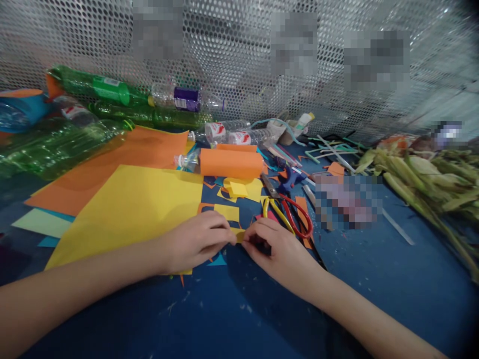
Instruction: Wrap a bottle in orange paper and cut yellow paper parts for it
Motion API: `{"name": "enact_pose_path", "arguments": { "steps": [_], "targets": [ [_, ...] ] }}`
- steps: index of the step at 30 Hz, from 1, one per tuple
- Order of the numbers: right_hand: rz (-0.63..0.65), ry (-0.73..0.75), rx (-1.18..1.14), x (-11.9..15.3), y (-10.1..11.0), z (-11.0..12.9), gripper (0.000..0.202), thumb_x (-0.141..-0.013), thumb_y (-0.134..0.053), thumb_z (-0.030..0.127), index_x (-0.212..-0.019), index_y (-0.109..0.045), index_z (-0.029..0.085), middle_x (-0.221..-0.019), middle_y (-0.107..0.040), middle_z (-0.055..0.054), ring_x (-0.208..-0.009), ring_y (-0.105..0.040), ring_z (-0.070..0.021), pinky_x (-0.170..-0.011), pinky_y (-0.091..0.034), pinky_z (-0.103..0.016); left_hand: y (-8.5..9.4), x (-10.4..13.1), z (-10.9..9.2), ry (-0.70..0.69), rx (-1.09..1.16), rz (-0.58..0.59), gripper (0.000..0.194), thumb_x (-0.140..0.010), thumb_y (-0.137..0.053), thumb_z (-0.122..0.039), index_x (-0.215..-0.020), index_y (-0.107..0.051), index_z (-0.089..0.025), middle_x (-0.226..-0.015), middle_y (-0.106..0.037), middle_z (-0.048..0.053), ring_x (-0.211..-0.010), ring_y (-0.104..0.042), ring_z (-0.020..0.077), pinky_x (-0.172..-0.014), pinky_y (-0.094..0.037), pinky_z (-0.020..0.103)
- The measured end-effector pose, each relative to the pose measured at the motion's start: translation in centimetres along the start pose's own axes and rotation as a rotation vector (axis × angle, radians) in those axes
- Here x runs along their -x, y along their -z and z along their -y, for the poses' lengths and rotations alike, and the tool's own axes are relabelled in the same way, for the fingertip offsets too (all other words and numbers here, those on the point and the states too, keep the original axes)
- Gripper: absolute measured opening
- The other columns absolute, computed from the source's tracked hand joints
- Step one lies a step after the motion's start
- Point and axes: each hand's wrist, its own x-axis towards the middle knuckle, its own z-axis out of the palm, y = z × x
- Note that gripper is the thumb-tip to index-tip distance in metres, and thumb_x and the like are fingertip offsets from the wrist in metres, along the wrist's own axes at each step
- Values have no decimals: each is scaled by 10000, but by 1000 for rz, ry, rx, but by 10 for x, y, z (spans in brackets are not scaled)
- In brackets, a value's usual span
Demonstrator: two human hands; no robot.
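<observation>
Between my two hands is a small piece of yellow paper (238,235), pinched at both ends. My left hand (202,238) is closed on its left end, the forearm lying over a large yellow sheet (138,199). On the right end, the thumb and fingertips of my right hand (279,252) are pressed together. Just beyond my hands lie yellow paper scraps (227,213). A plastic bottle wrapped in orange paper (232,163) rests on its side behind them. Scissors with red and yellow handles (295,214) lie close to my right hand.
Green plastic bottles (63,144) and clear bottles (239,135) lie along the perforated metal panel (232,65). Orange sheets (149,147) sit at the left. A blue glue gun (292,178), drinking straws (333,149) and corn husks (430,174) are to the right on the blue table (374,299).
</observation>
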Motion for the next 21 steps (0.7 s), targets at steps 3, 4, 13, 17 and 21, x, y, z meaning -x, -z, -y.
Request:
{"name": "enact_pose_path", "arguments": {
  "steps": [3, 4, 13, 17, 21],
  "targets": [
    [28, -58, -9, 0, -2, -1, 80, -796, -528, 127, -751, -536, 192, -739, -550, 1, -682, -523, -118, -614, -430, -236, -2, 0, 1, 14, -4, 9, 207, -895, -398, -167, -962, -593, -183, -897, -569, 63, -847, -492, 159, -764, -419, 289],
    [34, -76, -15, 0, -3, -1, 75, -797, -530, 127, -766, -542, 195, -740, -555, 4, -671, -523, -114, -604, -427, -230, -3, 0, 2, 20, -8, 7, 205, -896, -400, -172, -964, -593, -186, -897, -570, 60, -851, -492, 160, -774, -417, 295],
    [55, -43, -6, -1, -3, -1, 120, -844, -465, 120, -848, -544, 210, -816, -573, -14, -767, -546, -135, -699, -447, -271, -3, 0, 2, -49, -110, 4, 237, -891, -378, -153, -970, -600, -173, -891, -563, 82, -848, -478, 176, -750, -420, 310],
    [43, -10, -10, -1, -2, 0, 167, -856, -431, 102, -858, -557, 211, -828, -554, -25, -762, -548, -136, -690, -466, -278, -4, 0, 1, -21, -113, 10, 219, -894, -393, -184, -977, -594, -157, -901, -565, 79, -859, -481, 177, -779, -414, 314],
    [43, 53, -23, 0, -1, -2, 188, -863, -427, 102, -911, -569, 215, -899, -544, -38, -809, -551, -134, -738, -477, -279, -4, 1, 2, 24, -76, 15, 202, -896, -414, -215, -982, -592, -171, -925, -567, 65, -877, -491, 168, -794, -406, 304]
  ]
}}
